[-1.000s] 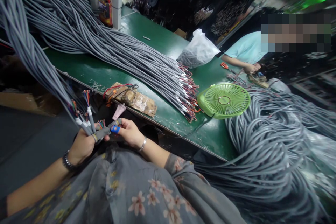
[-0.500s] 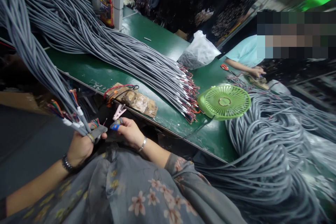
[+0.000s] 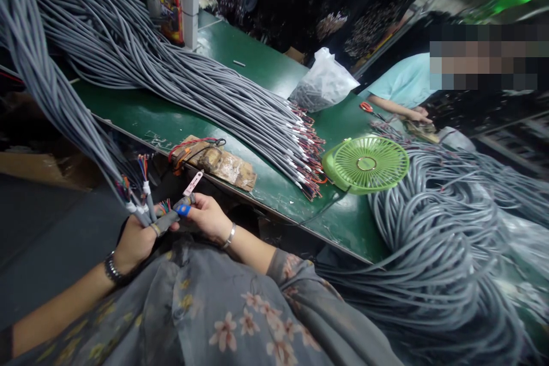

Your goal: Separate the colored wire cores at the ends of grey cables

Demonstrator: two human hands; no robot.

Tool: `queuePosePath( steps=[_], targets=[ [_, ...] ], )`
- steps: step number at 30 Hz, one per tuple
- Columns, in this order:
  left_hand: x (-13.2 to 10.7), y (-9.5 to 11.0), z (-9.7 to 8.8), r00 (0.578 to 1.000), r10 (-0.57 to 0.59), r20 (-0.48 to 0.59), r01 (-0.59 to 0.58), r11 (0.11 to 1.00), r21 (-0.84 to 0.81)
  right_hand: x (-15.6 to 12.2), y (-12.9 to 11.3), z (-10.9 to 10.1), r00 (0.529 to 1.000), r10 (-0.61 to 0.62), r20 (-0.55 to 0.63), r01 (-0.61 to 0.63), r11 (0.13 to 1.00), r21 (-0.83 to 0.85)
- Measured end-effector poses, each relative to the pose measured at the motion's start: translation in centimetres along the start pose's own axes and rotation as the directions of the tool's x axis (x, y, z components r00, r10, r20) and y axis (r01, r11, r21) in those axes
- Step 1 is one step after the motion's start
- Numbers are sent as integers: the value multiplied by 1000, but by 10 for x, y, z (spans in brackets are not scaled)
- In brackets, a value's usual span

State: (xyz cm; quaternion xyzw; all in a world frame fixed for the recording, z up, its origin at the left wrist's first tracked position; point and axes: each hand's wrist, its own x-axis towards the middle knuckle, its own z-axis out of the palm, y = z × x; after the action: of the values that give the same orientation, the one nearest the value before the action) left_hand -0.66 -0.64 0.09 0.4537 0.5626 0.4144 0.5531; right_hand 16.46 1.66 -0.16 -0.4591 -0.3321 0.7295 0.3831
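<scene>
1. While the left hand (image 3: 136, 246) is closed round several grey cables (image 3: 143, 217), low and to the left of the green fan (image 3: 366, 164), their coloured wire ends (image 3: 143, 166) splay above the fist.
2. Nearer the fan, the right hand (image 3: 211, 218) has its thumb and fingertips drawn together beside the left fingertips (a blue band (image 3: 183, 210) wraps the thumb); whether a wire is pinched there cannot be told.
3. Left of the fan, a wooden block (image 3: 234, 168) lies at the edge of the green table (image 3: 343, 229), with a pink clip (image 3: 193, 183) between block and right hand.
4. Behind the fan, to its left, sits a plastic bag (image 3: 323, 80); to its right, coiled cables (image 3: 429, 229) heap up.
</scene>
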Motion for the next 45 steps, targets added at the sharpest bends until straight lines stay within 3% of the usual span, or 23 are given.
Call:
queuePosePath(
  steps=[4, 7, 14, 20, 25, 27, 29, 32, 37, 40, 45],
  targets=[
    [-1, 0, 2, 998, -5, -63, 3, 1000, -24, 0, 1, -4, 1000, 25, -11, -25, 1000, -4],
    [-2, 5, 4, 999, 20, -50, -20, 1000, -2, 0, 4, -4, 999, 38, -25, -38, 999, 12],
    [-2, 25, 5, 981, -19, 192, 1, 996, 90, 0, 6, 7, 999, -37, -4, 37, 995, 96],
    [-1, 5, 1, 1000, 8, 13, -8, 1000, -6, 0, 9, 0, 997, 10, -80, -9, 1000, 8],
    [1, 10, 0, 1000, 4, 30, 0, 991, -133, 4, 3, -17, 990, -2, -144, 16, 995, 97],
    [2, 19, 1, 998, -20, 63, 30, 985, -169, 7, -5, -20, 993, 37, -110, -17, 985, 171],
    [3, 27, 3, 994, -46, 101, 64, 982, -177, 10, -14, -21, 998, 63, -4, -61, 978, 201],
    [4, 37, 9, 988, -52, 147, 78, 981, -178, 16, -18, -18, 995, 14, 94, -31, 983, 181],
    [7, 43, 16, 992, -35, 125, 54, 987, -152, 24, -8, -15, 973, -188, -135, 195, 980, 39],
    [8, 42, 17, 991, -38, 129, 57, 987, -147, 24, -7, -14, 951, -239, -199, 236, 971, -38],
    [12, 40, 18, 989, -46, 144, 65, 989, -133, 27, -14, -11, 997, -68, -28, 72, 979, 191]
  ],
)
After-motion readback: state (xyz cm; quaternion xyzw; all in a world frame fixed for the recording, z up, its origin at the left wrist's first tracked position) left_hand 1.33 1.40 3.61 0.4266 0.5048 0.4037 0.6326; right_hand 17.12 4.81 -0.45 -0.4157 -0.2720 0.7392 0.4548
